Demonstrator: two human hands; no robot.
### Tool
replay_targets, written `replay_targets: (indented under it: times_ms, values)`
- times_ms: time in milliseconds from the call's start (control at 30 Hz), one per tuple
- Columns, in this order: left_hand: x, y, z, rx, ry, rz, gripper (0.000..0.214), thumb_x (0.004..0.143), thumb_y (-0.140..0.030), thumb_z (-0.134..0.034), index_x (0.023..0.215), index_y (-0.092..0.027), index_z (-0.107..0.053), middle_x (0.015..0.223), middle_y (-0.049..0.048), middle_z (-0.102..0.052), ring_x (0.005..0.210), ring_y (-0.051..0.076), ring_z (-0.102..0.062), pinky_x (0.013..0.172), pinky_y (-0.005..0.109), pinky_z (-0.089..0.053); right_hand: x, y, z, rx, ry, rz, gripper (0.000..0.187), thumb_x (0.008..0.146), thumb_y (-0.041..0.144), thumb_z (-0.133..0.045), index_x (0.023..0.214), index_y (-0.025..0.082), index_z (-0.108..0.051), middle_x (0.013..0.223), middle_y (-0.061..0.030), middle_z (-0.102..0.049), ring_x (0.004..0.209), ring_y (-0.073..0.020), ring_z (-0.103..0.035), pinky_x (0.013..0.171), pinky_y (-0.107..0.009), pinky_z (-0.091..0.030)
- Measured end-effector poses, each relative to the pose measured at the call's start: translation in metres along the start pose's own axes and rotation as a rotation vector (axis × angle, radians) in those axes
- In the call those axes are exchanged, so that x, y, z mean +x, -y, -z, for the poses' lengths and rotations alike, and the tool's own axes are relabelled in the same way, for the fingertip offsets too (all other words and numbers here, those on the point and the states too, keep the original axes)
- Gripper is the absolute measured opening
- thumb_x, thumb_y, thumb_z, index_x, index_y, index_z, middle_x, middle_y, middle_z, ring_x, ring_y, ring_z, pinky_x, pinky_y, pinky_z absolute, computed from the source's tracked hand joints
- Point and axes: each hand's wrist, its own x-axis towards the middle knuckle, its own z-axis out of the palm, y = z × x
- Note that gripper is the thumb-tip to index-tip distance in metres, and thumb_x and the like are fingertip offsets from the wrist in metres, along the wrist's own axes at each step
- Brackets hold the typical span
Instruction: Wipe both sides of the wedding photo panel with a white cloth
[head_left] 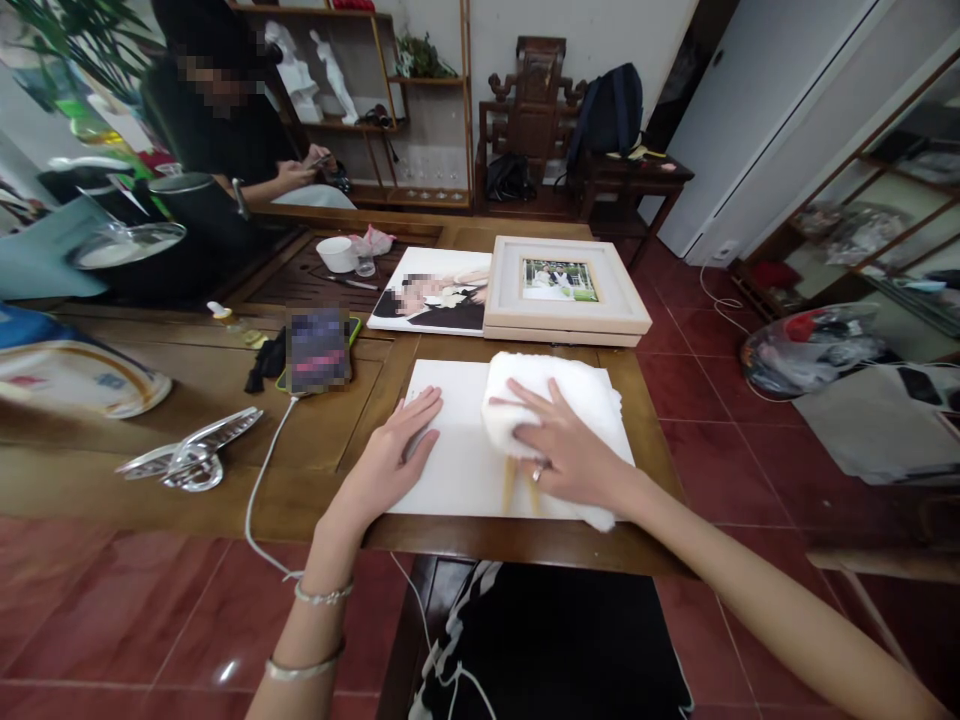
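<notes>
A flat white board [457, 470] lies on the wooden table [330, 480] in front of me. My left hand [394, 455] lies flat on the board's left edge, fingers stretched out. My right hand [566, 450] presses a folded white towel [559, 395] down on the board's right half, fingers spread over the cloth. Behind the board lie a white photo frame [566, 290] with a small picture in it and a frameless photo print [435, 295].
A phone [319, 350] on a white cable, a silver clip [187, 455], a plate [71, 380] and a white bowl [335, 253] are on the table. Another person [225, 110] sits at the far left. Bags [810, 350] lie on the red tile floor at right.
</notes>
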Motion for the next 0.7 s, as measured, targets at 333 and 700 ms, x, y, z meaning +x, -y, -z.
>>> replay_targets:
  times_ms: [333,700]
  values:
    - [0.000,0.001,-0.001,-0.004,-0.003,-0.009,0.043,0.095,-0.030,-0.045,0.135,-0.017,-0.052,0.145,0.0099,-0.046,0.137,0.024,-0.039,0.116,0.048,-0.027,-0.046,0.058,-0.005,-0.145,0.245,0.135,0.028,0.069,0.010,-0.064,0.095,0.019,-0.064,0.156,-0.0132,-0.025,0.145,-0.0340,-0.009,0.110,-0.069,-0.005]
    - [0.000,0.002,-0.001,-0.007,-0.010,-0.011,0.043,0.095,-0.031,-0.045,0.135,-0.017,-0.052,0.144,0.0099,-0.047,0.136,0.025,-0.040,0.116,0.050,-0.027,0.006,0.013,-0.006,-0.460,0.051,-0.002,0.031,0.081,-0.001,-0.051,0.102,0.017,-0.064,0.149,-0.0151,-0.040,0.138,-0.0417,-0.028,0.104,-0.068,-0.030]
